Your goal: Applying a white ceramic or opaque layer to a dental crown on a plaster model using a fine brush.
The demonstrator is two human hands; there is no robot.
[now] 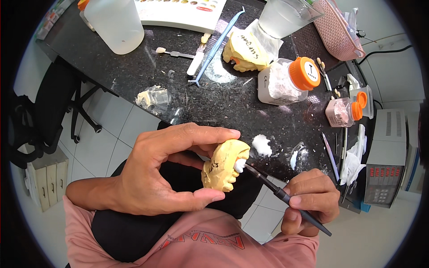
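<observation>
My left hand (165, 174) grips a yellow plaster dental model (216, 172) between fingers and thumb, its toothed side turned to the right. White material (239, 165) sits on one tooth position. My right hand (313, 203) holds a slim black-handled brush or tool (281, 195), its dark tip touching or very near the white material. On the dark speckled worktop (183, 105), just beyond the model, lie a white heap of paste or powder (261, 145) and a smaller white smear (295, 158).
Powder jars with orange lids (281, 80) (340, 111), another yellow model (243, 49), a blue instrument (216, 42), a translucent bottle (111, 24), a glass (286, 15) and a pink basket (339, 31) occupy the worktop. A grey machine (382, 165) stands right. A black chair (49, 100) is left.
</observation>
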